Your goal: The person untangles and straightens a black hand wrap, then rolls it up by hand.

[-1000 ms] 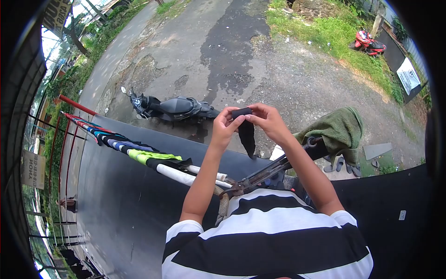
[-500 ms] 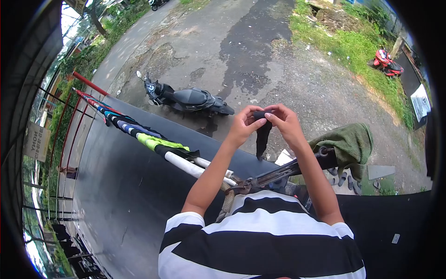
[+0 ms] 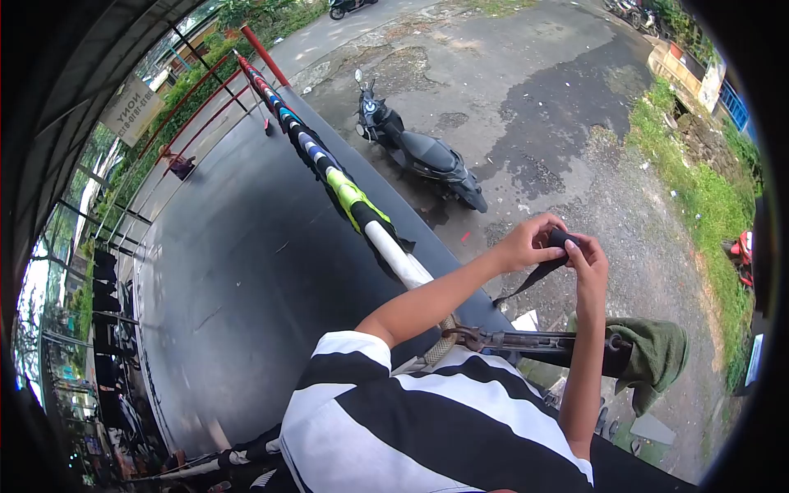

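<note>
A dark strip of cloth (image 3: 538, 275) is rolled at its top between my two hands, and its loose end hangs down to the left. My left hand (image 3: 528, 244) pinches the roll from the left side. On the right side, my right hand (image 3: 588, 261) grips the same roll with bent fingers. Both hands are closed and nearly touching, raised beyond the ring's edge. Below them runs a metal turnbuckle (image 3: 534, 341), with a green towel (image 3: 657, 353) draped over the padded part at its right.
Wrapped ropes with coloured cloth (image 3: 349, 197) run away beside the black ring floor (image 3: 238, 271). A dark motorcycle (image 3: 423, 152) stands on the pavement outside. A person (image 3: 178, 166) is at the far left edge. A red motorcycle (image 3: 742, 256) shows at the right.
The view has swung left, so the ring floor fills more of it. My hands appear further right and lower, still on the cloth, whose loose end now slants left.
</note>
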A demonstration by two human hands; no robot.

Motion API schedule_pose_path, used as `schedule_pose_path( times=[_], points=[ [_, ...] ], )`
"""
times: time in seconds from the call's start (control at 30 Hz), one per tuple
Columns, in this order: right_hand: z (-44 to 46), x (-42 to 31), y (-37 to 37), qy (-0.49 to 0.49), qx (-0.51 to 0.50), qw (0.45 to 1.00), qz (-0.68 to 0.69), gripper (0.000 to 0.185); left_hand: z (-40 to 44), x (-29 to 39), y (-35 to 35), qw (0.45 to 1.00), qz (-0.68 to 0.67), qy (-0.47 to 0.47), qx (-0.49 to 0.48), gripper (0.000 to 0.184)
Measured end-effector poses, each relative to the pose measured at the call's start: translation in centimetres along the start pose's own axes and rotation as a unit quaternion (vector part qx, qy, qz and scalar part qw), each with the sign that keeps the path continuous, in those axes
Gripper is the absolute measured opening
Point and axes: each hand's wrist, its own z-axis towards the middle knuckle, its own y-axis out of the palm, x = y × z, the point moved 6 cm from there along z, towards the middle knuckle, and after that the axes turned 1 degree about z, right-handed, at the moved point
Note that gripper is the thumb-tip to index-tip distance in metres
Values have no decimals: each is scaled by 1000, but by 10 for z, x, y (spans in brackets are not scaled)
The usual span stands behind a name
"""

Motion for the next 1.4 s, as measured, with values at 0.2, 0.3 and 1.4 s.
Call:
schedule_pose_path(
  times=[0.2,0.3,1.4],
  points=[
    [0,-2,-1,-1,7,1000,5,25,2,-7,-1,1000,8,6,20,36],
    [1,9,-3,61,-7,998,-13,26,1,2,0,996,53,59,37,36],
    [-5,1,4,53,11,998,37,24,1,9,0,998,-25,49,29,34]
  ],
)
